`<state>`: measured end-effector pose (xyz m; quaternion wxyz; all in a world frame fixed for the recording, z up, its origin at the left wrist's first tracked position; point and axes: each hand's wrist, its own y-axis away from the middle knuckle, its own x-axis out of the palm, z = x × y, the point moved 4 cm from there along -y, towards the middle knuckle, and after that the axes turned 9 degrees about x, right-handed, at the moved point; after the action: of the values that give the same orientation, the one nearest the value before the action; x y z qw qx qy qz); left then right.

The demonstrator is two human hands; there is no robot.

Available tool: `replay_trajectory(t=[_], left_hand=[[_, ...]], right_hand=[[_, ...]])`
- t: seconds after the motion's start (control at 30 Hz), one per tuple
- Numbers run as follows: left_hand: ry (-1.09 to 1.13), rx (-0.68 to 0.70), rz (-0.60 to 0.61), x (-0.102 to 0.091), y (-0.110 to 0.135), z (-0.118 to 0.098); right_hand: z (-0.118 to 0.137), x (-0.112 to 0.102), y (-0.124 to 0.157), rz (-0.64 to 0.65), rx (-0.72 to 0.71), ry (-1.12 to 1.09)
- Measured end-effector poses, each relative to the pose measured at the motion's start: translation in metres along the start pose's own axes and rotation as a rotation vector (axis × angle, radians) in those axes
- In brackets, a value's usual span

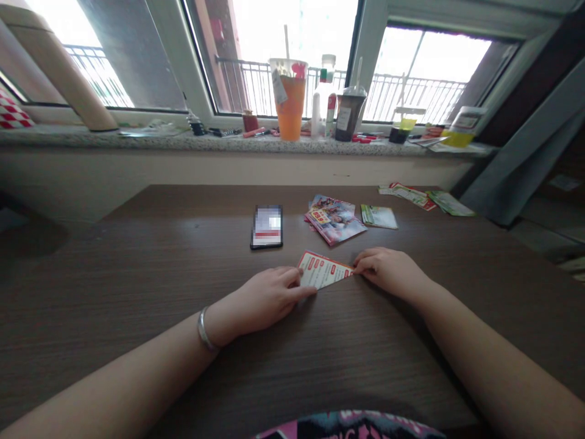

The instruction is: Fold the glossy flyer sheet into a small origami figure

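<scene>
A folded paper leaflet (323, 272), white with red print and roughly triangular, lies on the brown table (137, 292) between my hands. My left hand (272, 296) grips its left end, the thumb along the near edge and the fingers at the left side. At the pointed right tip, my right hand (384, 269) pinches the paper between thumb and fingers. A silver bangle (205, 329) circles my left wrist. Just beyond the leaflet are a phone (267, 227) with a lit screen and a small stack of colourful printed leaflets (337, 219).
A green and white paper (379, 217) lies right of the stack, with more printed papers (414, 196) at the far right corner. On the windowsill (159, 141) stand a tall orange drink cup (290, 107), a dark drink cup (350, 116), bottles and small items.
</scene>
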<state>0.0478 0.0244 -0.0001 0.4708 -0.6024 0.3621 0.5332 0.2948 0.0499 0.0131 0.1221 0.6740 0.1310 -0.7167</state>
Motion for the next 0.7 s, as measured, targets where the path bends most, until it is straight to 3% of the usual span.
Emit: replay_trajectory(t=[0.33,0.5,0.6,0.7], left_hand=[[0.098,-0.020,-0.072,0.003,0.002,0.001],[0.139,-0.032,-0.090,0.002,0.001,0.002],[0.161,-0.031,-0.076,0.004,0.000,0.003],[0.214,-0.106,-0.081,0.005,0.000,0.005]], right_hand=[[-0.013,-0.003,0.001,-0.008,0.061,0.037],[-0.013,-0.005,0.000,-0.126,0.190,-0.028],[0.008,-0.001,0.000,-0.162,0.014,-0.200],[0.031,0.005,0.003,-0.198,-0.161,-0.218]])
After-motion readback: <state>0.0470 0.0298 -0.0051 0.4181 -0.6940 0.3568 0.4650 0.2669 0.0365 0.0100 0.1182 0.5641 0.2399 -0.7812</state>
